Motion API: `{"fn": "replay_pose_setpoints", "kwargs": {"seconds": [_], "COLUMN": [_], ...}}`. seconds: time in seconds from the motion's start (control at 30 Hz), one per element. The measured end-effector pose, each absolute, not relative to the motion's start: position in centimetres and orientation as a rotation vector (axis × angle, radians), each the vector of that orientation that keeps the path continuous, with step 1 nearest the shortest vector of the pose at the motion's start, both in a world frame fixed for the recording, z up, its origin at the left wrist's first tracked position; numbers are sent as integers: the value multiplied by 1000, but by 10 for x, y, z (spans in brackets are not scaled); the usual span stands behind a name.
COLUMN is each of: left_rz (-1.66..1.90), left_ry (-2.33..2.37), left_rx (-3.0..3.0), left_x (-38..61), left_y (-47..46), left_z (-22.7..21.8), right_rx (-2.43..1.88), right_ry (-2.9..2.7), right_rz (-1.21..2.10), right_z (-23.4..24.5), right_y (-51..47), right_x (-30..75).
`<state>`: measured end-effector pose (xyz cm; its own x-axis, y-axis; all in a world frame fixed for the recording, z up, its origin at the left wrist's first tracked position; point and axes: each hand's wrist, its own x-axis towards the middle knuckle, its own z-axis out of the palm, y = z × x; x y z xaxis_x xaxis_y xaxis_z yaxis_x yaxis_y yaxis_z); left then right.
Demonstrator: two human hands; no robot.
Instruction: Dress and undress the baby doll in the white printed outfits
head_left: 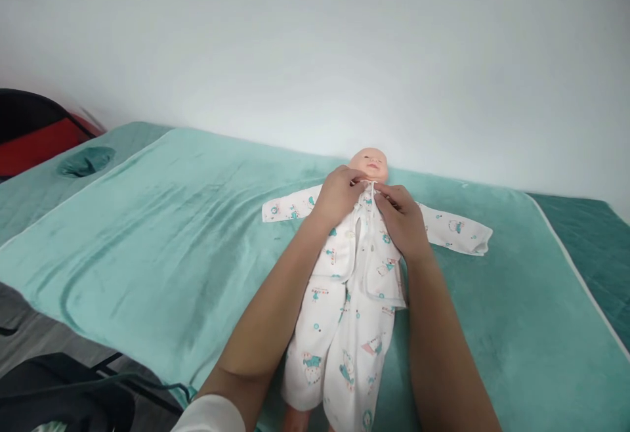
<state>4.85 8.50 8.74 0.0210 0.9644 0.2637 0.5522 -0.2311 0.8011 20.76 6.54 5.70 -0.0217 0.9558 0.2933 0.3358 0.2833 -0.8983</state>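
A baby doll [373,159] lies on its back, dressed in a white printed jacket [335,255] and matching trousers [315,346]. Both jacket sleeves stretch out sideways. At the doll's neck my left hand [340,195] pinches one front edge of the jacket near the collar. Just opposite, my right hand [404,215] grips the other front edge between thumb and fingers. The two collar edges are close together between my fingertips; lower down, the jacket front parts over the trousers. My fingers partly hide the collar, so I cannot tell whether it is fastened.
Under the doll a light green sheet [147,241] covers a padded bed with a face hole [86,161] at left. A white wall [246,64] rises behind. A red and black bag [39,133] stands far left; a dark object [63,392] is at lower left.
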Motion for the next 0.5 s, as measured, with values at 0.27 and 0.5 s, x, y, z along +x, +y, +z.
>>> {"fn": "replay_pose_setpoints", "kwargs": {"seconds": [0.27, 0.5], "left_rz": [1206, 1245], "left_ry": [1428, 1336], "left_rx": [1610, 1649], "left_x": [45, 53], "left_y": [86, 83], "left_z": [79, 84], "right_rx": [-1231, -1188], "right_ry": [-1576, -1506], "right_rz": [775, 759], "right_z": [58, 52], "right_y": [64, 62], "right_x": [202, 197]}}
